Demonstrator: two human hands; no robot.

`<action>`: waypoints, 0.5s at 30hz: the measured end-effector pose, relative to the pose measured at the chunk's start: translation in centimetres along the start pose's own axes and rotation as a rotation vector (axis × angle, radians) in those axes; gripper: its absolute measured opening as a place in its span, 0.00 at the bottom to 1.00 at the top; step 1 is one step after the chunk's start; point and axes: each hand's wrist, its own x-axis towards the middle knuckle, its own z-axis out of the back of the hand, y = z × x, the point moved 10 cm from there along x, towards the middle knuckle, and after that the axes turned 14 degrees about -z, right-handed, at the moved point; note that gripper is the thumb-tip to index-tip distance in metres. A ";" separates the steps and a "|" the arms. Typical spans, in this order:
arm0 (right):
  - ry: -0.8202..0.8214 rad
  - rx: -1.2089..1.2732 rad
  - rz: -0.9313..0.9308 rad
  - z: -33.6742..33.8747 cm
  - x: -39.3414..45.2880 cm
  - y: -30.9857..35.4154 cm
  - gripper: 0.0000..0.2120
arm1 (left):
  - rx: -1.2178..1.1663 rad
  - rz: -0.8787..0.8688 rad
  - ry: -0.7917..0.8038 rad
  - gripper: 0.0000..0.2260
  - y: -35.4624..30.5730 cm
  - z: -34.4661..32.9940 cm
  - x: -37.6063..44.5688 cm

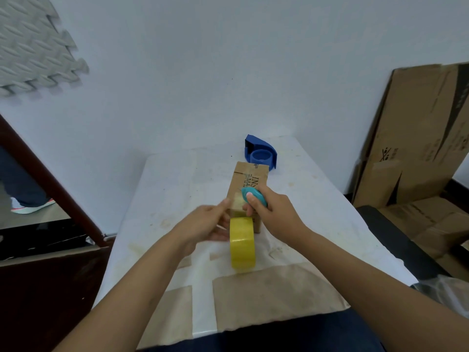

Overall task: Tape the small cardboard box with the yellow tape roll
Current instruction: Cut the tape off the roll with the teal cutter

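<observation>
Left hand (206, 223): fingers curled together beside the yellow tape roll (242, 241), fingertips at the near left corner of the small cardboard box (247, 191); whether they pinch the tape strip cannot be told. The roll stands on edge, just nearer than the box, its strip running up onto the box top. The box's long axis points away from the hands. Right hand (272, 214): clamped on a teal cutter (253, 195) pressed against the box. Beyond, a blue tape dispenser (261, 153); bare table (317, 199) lies to the right.
</observation>
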 end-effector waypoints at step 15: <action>-0.151 -0.167 0.110 -0.3 -0.3 -0.2 0.13 | -0.265 0.153 0.168 0.21 2.3 -3.8 -1.8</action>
